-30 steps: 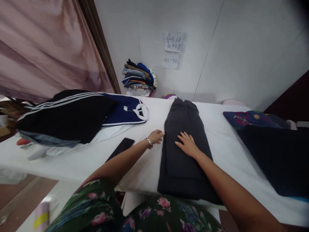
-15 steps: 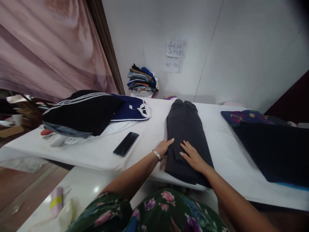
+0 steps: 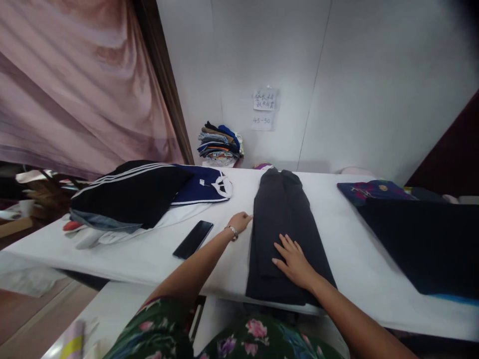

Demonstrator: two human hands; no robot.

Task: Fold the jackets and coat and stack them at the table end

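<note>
A long, dark grey folded garment [image 3: 279, 204] lies lengthwise in front of me on the white-covered table [image 3: 220, 259]. Its lower end reaches the near edge. At the garment's left side, my left hand [image 3: 239, 222], with a silver bracelet at the wrist, has its fingers drawn together and the fingertips at the edge. My right hand [image 3: 295, 260] rests flat on the lower part of the cloth, fingers spread. Left of my left forearm lies a black phone [image 3: 193, 240].
On the left are black striped clothing [image 3: 134, 194] and a navy collared shirt [image 3: 200, 184]. A stack of folded clothes [image 3: 220, 143] stands at the back by the wall. Dark folded clothing [image 3: 422, 239] lies on the right. Handwritten paper signs [image 3: 265, 108] hang on the wall.
My left hand has moved up and left, off the garment's top to its left edge. My right hand stays on the cloth, and the layer under it lies smoother. The view has tilted up slightly.
</note>
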